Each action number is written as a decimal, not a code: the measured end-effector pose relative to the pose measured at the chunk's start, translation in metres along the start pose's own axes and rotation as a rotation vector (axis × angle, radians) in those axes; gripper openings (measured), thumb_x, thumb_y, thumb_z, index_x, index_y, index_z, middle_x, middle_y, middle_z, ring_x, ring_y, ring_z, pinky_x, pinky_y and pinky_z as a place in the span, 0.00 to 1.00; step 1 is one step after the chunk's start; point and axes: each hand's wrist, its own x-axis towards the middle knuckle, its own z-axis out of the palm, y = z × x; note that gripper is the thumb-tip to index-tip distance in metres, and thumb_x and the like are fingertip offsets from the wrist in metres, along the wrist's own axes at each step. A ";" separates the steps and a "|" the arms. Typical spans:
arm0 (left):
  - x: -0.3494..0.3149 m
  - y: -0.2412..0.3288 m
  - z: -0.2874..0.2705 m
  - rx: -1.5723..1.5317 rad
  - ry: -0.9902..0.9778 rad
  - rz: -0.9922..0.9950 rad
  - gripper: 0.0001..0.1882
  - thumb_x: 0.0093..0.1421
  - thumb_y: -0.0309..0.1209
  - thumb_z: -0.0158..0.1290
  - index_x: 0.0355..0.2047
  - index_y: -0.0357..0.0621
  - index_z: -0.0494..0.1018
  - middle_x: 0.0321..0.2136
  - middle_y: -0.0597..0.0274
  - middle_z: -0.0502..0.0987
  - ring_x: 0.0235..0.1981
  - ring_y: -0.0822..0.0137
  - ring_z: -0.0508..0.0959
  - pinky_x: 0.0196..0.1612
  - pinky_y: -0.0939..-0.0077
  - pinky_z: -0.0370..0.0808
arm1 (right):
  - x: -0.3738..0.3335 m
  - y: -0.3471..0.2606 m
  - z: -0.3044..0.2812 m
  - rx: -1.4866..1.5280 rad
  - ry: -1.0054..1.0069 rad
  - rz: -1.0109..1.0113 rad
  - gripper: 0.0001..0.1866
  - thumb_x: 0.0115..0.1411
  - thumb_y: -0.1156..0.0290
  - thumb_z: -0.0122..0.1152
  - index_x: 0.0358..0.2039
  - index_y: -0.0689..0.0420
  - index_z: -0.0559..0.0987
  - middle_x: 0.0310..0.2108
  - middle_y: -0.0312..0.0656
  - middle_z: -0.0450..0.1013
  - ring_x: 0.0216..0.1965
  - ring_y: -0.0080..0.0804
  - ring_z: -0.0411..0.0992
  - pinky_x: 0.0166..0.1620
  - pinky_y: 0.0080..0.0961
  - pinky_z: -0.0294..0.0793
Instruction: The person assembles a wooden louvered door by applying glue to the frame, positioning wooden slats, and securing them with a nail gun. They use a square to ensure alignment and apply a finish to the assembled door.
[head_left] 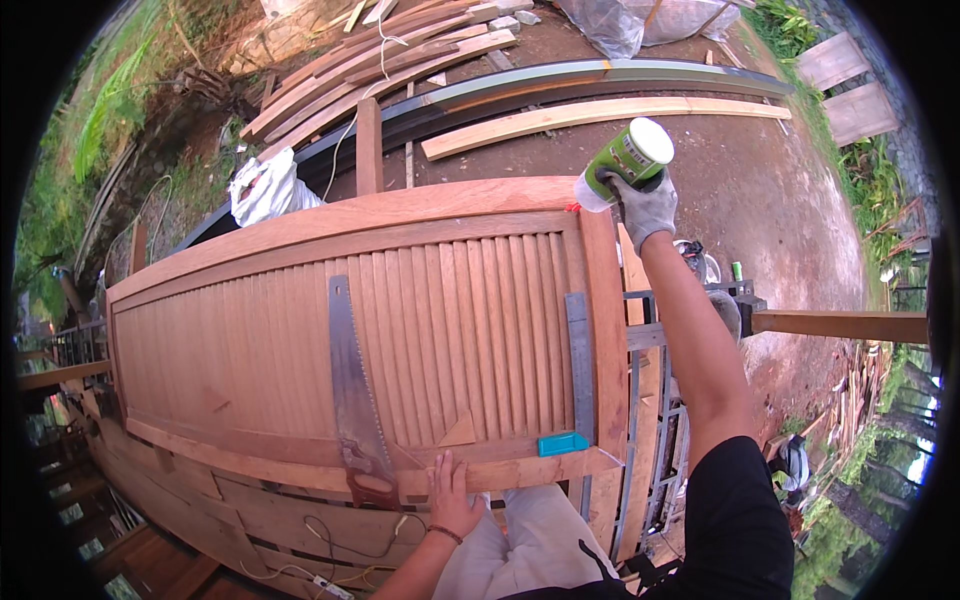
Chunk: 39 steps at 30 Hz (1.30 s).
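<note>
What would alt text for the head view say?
The gloved right hand holds a tilted green container near the far right corner of a slatted wooden panel; the bare left hand rests on its near edge, beside a handsaw.

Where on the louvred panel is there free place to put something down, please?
Left of the handsaw, the slats look mostly bare to their left end. Another free patch lies between handsaw and metal ruler, above the wooden triangle. The lower right is crowded: metal ruler, wooden triangle, teal tool.
</note>
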 end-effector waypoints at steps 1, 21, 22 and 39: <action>0.001 0.000 0.001 -0.009 -0.003 0.004 0.40 0.46 0.32 0.61 0.60 0.38 0.62 0.68 0.41 0.49 0.70 0.42 0.47 0.68 0.40 0.45 | -0.001 0.012 -0.002 0.089 0.073 0.058 0.36 0.42 0.61 0.79 0.50 0.61 0.74 0.43 0.48 0.78 0.45 0.42 0.77 0.49 0.34 0.76; 0.043 0.075 -0.025 -0.569 0.060 0.013 0.37 0.53 0.33 0.63 0.60 0.34 0.60 0.60 0.41 0.65 0.63 0.48 0.64 0.65 0.61 0.61 | -0.253 0.010 -0.050 1.427 -0.151 1.000 0.17 0.62 0.67 0.61 0.51 0.51 0.72 0.49 0.41 0.74 0.52 0.42 0.72 0.56 0.50 0.72; 0.035 0.066 -0.022 -0.434 0.092 0.016 0.36 0.53 0.32 0.62 0.60 0.34 0.61 0.59 0.41 0.65 0.63 0.48 0.64 0.65 0.61 0.62 | -0.210 0.010 -0.056 1.345 -0.116 0.897 0.17 0.61 0.71 0.62 0.51 0.49 0.72 0.47 0.40 0.74 0.50 0.40 0.73 0.52 0.45 0.76; -0.041 0.015 0.000 -0.339 0.177 -0.082 0.22 0.52 0.28 0.58 0.48 0.38 0.73 0.47 0.48 0.75 0.49 0.49 0.76 0.53 0.63 0.73 | 0.062 0.028 -0.006 0.154 0.136 0.022 0.35 0.42 0.71 0.78 0.52 0.59 0.72 0.47 0.47 0.76 0.48 0.38 0.76 0.52 0.33 0.75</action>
